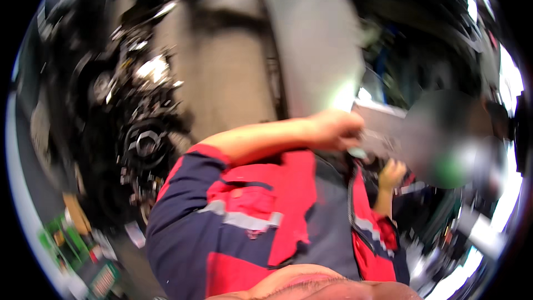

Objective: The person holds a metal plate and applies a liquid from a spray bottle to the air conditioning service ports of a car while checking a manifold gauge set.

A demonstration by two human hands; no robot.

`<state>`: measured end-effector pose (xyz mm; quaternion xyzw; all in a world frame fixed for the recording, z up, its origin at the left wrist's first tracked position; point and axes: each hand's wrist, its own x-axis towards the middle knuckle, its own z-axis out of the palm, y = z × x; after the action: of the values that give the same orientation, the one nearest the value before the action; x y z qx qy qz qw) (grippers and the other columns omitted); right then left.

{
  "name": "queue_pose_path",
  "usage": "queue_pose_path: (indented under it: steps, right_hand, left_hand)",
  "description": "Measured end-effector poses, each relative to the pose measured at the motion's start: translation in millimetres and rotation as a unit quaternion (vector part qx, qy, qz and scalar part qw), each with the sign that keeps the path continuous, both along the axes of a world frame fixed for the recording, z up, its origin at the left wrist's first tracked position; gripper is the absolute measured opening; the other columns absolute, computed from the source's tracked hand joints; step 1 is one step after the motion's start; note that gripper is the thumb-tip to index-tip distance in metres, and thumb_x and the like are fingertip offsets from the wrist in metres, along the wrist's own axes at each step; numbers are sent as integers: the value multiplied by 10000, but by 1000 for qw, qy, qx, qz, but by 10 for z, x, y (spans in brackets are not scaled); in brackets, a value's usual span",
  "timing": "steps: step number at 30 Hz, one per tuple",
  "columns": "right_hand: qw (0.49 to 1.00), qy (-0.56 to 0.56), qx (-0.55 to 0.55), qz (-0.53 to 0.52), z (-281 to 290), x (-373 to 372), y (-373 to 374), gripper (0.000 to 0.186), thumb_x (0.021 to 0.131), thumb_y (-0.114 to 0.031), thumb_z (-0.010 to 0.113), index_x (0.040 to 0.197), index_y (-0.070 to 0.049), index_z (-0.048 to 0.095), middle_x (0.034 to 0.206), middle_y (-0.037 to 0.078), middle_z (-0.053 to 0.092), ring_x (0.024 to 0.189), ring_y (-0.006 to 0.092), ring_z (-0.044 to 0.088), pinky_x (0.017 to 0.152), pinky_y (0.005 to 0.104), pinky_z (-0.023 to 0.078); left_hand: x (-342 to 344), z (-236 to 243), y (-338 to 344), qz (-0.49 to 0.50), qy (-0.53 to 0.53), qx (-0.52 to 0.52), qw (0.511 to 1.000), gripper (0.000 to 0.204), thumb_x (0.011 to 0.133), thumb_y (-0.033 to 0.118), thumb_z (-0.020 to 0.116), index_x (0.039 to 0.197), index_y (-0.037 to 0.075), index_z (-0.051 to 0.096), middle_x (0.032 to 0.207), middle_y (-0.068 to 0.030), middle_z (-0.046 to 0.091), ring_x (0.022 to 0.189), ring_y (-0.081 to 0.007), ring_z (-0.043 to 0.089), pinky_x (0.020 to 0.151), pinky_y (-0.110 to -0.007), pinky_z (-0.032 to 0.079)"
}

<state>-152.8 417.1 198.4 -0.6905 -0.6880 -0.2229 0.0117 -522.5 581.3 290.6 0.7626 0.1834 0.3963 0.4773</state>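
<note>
Motion smears much of the picture. My left arm (261,140) reaches across my chest to the right. At its end my left hand (336,129) is closed, its fingers curled beside the near-left edge of a flat grey surface (383,128). A small pale greenish piece (357,153) shows just under those fingers; its kind is too blurred to name. My right hand (392,174) is lower and farther right, with bent fingers near the lower edge of the grey surface. What it grips, if anything, cannot be made out.
A large light-grey panel (311,33) rises ahead of me. To the left lies a dark engine-like assembly (147,139) with shiny metal parts, beside beige floor (233,72). A green crate (61,239) sits at the lower left. A dark rounded blur (449,133) is at the right.
</note>
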Motion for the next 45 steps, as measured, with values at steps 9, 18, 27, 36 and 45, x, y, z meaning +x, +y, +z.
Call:
queue_pose_path:
  steps: [9,18,27,36,45]
  right_hand:
    - [950,281,72,-115,393,-116,61,415,863,-253,557,1175,19,528,1234,245,512,1147,398,496,992,438,398]
    - [839,526,113,-81,601,835,989,351,861,-184,608,1118,50,559,1013,189,635,956,290,616,862,350,473]
    - [416,816,52,-397,-41,2242,2360,652,894,-423,521,1376,-3,389,1449,169,371,1278,388,394,982,566,353]
    - [265,888,33,-376,-611,2588,2314,660,869,-547,541,1349,-108,432,1342,130,467,1094,384,499,923,548,395]
    - [330,854,55,-399,-708,2580,2339,572,903,-520,525,1268,-79,513,1246,100,539,961,318,526,857,496,426]
  left_hand:
    - [794,-69,791,156,-12,197,968,126,830,-35,580,777,12,475,701,-139,527,705,-286,615,717,-393,490]
    - [1233,-37,857,276,84,-15,957,203,958,167,493,936,-17,575,762,-70,598,634,-144,622,600,-264,531]
    - [1421,-116,931,328,142,30,933,213,966,167,490,1021,-23,568,776,-53,577,641,-108,591,568,-233,528]
    - [1464,-144,958,345,264,54,899,170,919,163,556,876,1,523,845,-100,594,773,-223,579,725,-343,462]
    - [1507,-130,952,340,253,39,905,181,939,169,541,899,-6,523,794,-86,565,608,-148,570,549,-280,506]
